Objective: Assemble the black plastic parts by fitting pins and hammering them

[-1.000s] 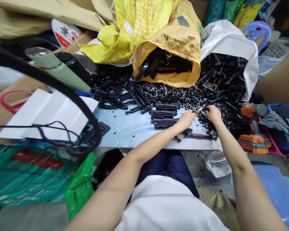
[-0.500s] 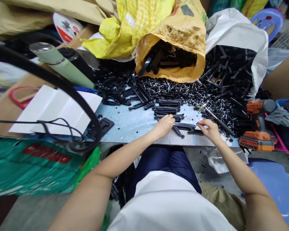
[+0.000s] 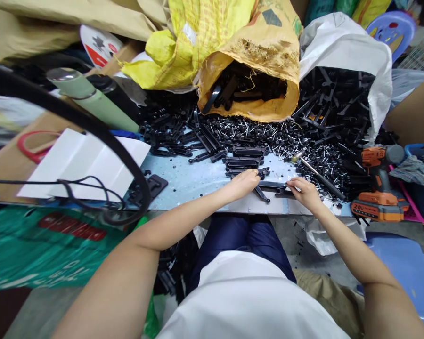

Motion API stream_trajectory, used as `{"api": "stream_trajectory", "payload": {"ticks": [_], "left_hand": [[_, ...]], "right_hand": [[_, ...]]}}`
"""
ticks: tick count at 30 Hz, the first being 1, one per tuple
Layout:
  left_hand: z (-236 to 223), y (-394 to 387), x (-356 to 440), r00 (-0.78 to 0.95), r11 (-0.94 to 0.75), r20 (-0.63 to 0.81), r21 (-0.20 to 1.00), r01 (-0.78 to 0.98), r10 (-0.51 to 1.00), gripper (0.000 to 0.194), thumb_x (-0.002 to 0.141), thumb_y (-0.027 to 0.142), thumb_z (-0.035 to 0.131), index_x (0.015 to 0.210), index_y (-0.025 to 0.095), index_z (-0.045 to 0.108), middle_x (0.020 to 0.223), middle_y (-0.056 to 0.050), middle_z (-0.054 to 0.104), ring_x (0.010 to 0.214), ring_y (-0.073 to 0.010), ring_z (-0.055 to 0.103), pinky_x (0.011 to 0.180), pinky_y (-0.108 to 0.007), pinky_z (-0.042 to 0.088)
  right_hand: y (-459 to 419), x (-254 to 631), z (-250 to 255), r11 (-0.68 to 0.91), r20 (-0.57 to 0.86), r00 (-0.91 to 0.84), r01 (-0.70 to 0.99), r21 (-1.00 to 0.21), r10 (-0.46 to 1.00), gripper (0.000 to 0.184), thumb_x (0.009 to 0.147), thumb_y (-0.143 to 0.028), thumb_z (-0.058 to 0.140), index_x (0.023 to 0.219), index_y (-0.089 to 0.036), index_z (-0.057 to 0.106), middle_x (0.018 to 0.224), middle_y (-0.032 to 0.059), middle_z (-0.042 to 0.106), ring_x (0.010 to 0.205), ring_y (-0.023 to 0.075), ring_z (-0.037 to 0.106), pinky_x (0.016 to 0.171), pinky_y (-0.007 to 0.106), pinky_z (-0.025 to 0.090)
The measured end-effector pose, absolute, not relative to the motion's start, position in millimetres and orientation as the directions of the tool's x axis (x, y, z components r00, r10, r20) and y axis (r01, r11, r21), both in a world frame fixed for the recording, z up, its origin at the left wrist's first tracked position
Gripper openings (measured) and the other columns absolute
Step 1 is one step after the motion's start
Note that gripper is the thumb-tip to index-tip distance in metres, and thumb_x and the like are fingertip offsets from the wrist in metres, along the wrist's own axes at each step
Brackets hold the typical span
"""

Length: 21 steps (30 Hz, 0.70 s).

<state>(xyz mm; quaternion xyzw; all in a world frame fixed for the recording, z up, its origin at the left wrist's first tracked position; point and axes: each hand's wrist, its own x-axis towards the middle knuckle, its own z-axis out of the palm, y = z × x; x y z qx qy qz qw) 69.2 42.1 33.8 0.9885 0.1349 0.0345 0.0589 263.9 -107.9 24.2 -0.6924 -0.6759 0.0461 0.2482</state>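
At the front of the table lies a long black plastic part [image 3: 273,187] with a shorter arm [image 3: 262,195] angled off it. My left hand [image 3: 245,182] is closed on its left end, fingers bent over it. Thumb and forefinger of my right hand [image 3: 303,192] pinch together at the right end of the part; a tiny dark piece shows at their tips, too small to name. Just beyond lie several similar black assemblies [image 3: 245,162] in a stacked row. A large heap of small black pins with metal shafts [image 3: 247,128] spreads behind them.
A hammer [image 3: 318,174] lies right of my right hand, beside an orange cordless drill [image 3: 378,181]. An orange sack [image 3: 254,110] of black parts opens toward me. A black curved tube [image 3: 102,139], white paper [image 3: 81,162] and a green bottle [image 3: 95,101] are at left.
My right hand has shifted slightly left, its fingertips coming closer to the black part. My left hand has moved slightly right along the part and stays closed on it.
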Motion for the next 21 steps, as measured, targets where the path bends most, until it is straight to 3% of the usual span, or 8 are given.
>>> {"api": "stream_trajectory", "payload": {"ticks": [6,10,16,19,21], "left_hand": [[-8.0,35.8,67.6,0.867,-0.916,0.323,0.259,0.305,0.380,0.020,0.087,0.012,0.039,0.084,0.015,0.059,0.079,-0.006,0.057,0.076,-0.0162,0.057,0.072,-0.030,0.049],[-21.4,23.1,51.0,0.808,-0.912,0.442,0.306,0.272,0.390,0.024,0.089,0.013,0.035,0.088,0.014,0.059,0.079,-0.007,0.058,0.076,-0.0164,0.057,0.071,-0.029,0.049],[-18.8,9.8,18.7,0.799,-0.898,0.413,0.256,0.358,0.437,0.029,0.091,0.016,0.032,0.097,0.018,0.060,0.081,-0.007,0.063,0.072,-0.0165,0.056,0.063,-0.029,0.044],[-10.0,4.4,27.6,0.820,-0.899,0.369,0.186,0.395,0.437,0.025,0.090,0.025,0.038,0.098,0.017,0.060,0.094,-0.011,0.064,0.087,-0.0209,0.057,0.072,-0.035,0.041],[-5.6,0.0,43.9,0.888,-0.942,0.318,0.160,0.296,0.333,0.029,0.088,0.033,0.043,0.105,0.015,0.058,0.107,-0.014,0.061,0.098,-0.0241,0.054,0.080,-0.038,0.039]], "right_hand": [[-116.1,271.3,9.7,0.068,0.266,0.044,0.916,-0.396,0.963,0.030,0.088,-0.038,0.043,0.102,-0.020,0.063,0.096,0.0095,0.063,0.088,0.0186,0.059,0.078,0.034,0.048],[-130.3,270.5,-5.0,0.153,0.224,-0.071,0.915,-0.373,0.972,0.040,0.088,-0.041,0.044,0.117,-0.017,0.055,0.086,0.0096,0.064,0.079,0.0184,0.059,0.071,0.033,0.049],[-136.8,253.7,-14.6,0.184,0.242,-0.095,0.908,-0.376,0.966,0.039,0.090,-0.039,0.040,0.118,-0.017,0.055,0.085,0.0090,0.063,0.079,0.0174,0.058,0.069,0.030,0.047],[-135.2,255.5,-10.3,0.206,0.203,-0.141,0.915,-0.348,0.969,0.041,0.090,-0.042,0.039,0.118,-0.018,0.055,0.082,0.0073,0.063,0.076,0.0164,0.057,0.067,0.028,0.046],[-135.0,259.8,-6.5,0.182,0.157,-0.146,0.951,-0.249,0.977,0.043,0.090,-0.044,0.038,0.118,-0.017,0.055,0.082,0.0078,0.063,0.076,0.0169,0.056,0.067,0.028,0.044]]}}
